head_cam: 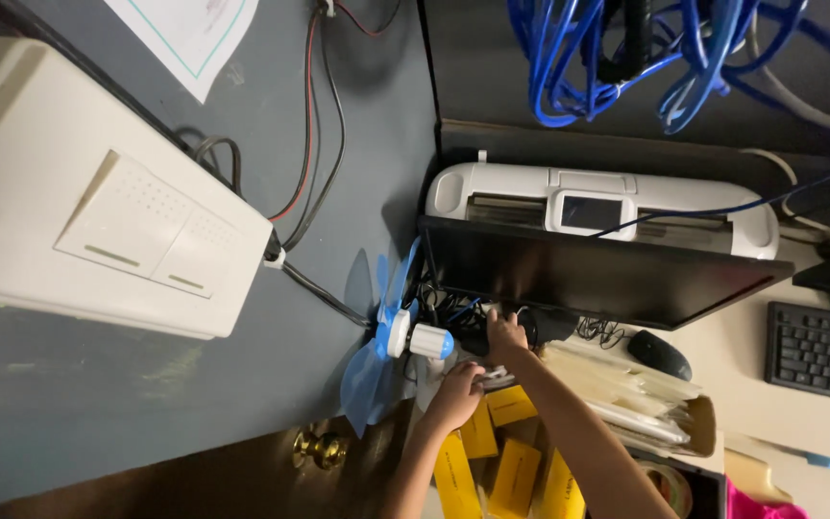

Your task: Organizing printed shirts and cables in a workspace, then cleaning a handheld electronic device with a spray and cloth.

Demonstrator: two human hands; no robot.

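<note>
- Far left, a white sheet with a teal border line (189, 34) is fixed to the grey wall, above a large cream box (98, 211) with two raised panels; black and red wires (314, 144) run beside it.
- Near the middle, a small blue-bladed fan (391, 336) with a white hub sits at the desk's left end, against the wall.
- The left hand (458, 392) is curled just right of the fan's hub, fingers closed round something pale; what exactly it grips I cannot tell.
- The right hand (504, 332) reaches farther in, fingers bent onto a black cylindrical object (542, 327) tucked under the dark monitor (607, 274), among tangled cables.
- To do this well, I judge the near hand should steady the fan while the far one works by feel, keeping fingers and cables clear of the blades.
- Near the wrists, several flat yellow boxes (511, 471) stand in a row, dark print on their faces.
- Right of them, a stack of clear-wrapped pale packets (626, 389) leans in a brown carton.
- Farther right: a black mouse (660, 354), a tape roll (670, 485), a black keyboard (818, 351).
- Far behind, a white cutting machine (602, 207); blue cables (626, 58) hang above.
</note>
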